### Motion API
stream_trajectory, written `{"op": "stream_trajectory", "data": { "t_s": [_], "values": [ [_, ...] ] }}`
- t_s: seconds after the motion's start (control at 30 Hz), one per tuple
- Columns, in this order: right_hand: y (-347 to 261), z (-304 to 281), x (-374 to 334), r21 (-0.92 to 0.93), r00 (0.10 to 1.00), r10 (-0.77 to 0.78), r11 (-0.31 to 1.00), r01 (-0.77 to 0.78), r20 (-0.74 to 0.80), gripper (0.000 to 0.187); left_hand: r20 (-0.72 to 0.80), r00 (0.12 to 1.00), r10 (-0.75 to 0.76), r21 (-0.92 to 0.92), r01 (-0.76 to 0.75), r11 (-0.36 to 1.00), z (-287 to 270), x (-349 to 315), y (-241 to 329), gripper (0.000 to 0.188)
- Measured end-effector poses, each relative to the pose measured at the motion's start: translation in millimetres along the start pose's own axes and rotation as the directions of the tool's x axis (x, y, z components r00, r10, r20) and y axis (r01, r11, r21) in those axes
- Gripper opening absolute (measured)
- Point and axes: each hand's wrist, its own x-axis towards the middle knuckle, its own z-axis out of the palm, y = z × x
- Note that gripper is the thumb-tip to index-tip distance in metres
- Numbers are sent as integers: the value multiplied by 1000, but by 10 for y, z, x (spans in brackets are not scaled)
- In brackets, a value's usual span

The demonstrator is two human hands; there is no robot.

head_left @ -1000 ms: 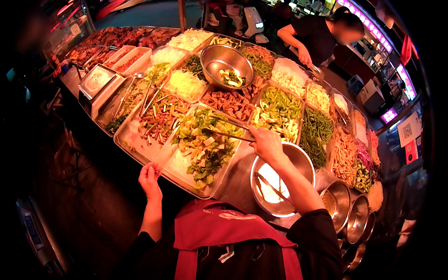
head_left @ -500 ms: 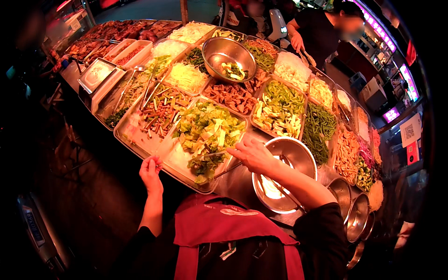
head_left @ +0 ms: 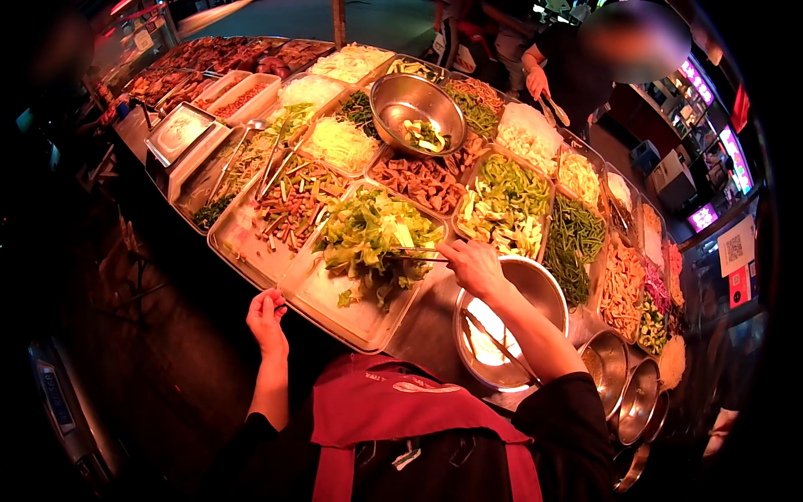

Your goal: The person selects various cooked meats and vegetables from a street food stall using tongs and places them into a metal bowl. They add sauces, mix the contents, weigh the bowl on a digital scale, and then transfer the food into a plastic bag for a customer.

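Note:
My right hand (head_left: pixel 477 266) grips thin metal tongs (head_left: pixel 424 255). Their tips reach into a heap of chopped leafy lettuce (head_left: pixel 372 234) in a metal tray (head_left: pixel 355 326) at the front of the counter. Beside that tray's near left edge, my left hand (head_left: pixel 268 322) has its fingers pinched together; anything small between them is too unclear to tell. Under my right forearm stands a steel bowl (head_left: pixel 544 289) with a thin long utensil (head_left: pixel 506 343) leaning in it.
Trays of green beans (head_left: pixel 573 243), cut peppers (head_left: pixel 506 201), sliced meat (head_left: pixel 427 180) and shredded vegetables spread across the counter. A steel bowl (head_left: pixel 393 105) holding some greens rests on the trays. More bowls (head_left: pixel 604 364) stand at right. Across the counter, a person's hand (head_left: pixel 537 81) holds tongs.
My right hand has risen slightly and moved right, its tongs now over the lettuce. Lettuce from the tray's near corner has shifted back toward the heap. My left hand has dropped slightly.

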Motion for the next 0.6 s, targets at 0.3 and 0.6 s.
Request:
{"op": "stream_trajectory", "data": {
  "t_s": [0.3, 0.6],
  "values": [
    [23, -383, 86, 116, 984, 175, 978, -172, -19, 30, -14, 1000, -21, 8, 21, 1000, 30, -13, -23, 16],
    [97, 225, 389, 59, 954, 298, 953, -298, 2, 26, -2, 1000, -29, -19, 29, 999, 168, 32, -25, 14]
  ]
}}
